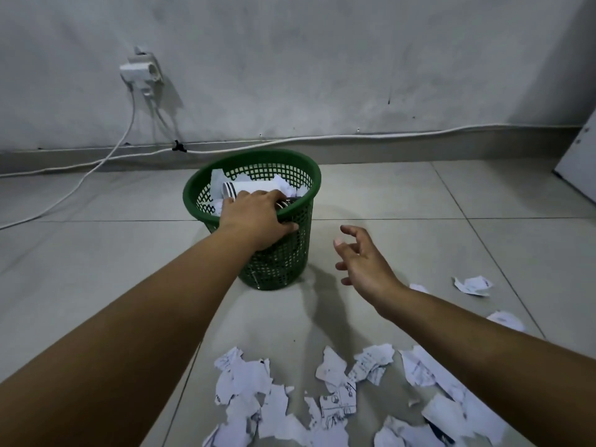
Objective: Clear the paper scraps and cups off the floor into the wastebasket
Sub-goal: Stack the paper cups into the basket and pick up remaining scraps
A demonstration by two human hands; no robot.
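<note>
A green mesh wastebasket [283, 253] stands on the tiled floor near the wall. Inside it lie a white cup with dark stripes [248, 188] and crumpled paper. My left hand [254, 217] grips the basket's near rim, fingers curled over the edge and thumb on the outer wall. My right hand [364, 259] hovers just right of the basket, fingers spread and loosely bent, holding nothing. Several torn paper scraps [322, 398] lie on the floor below my arms. Two more scraps [472, 285] lie further right.
A white power adapter [140, 74] hangs on the wall at the left, with cables [322, 138] trailing along the skirting and onto the floor. A white panel [580, 162] leans at the far right edge.
</note>
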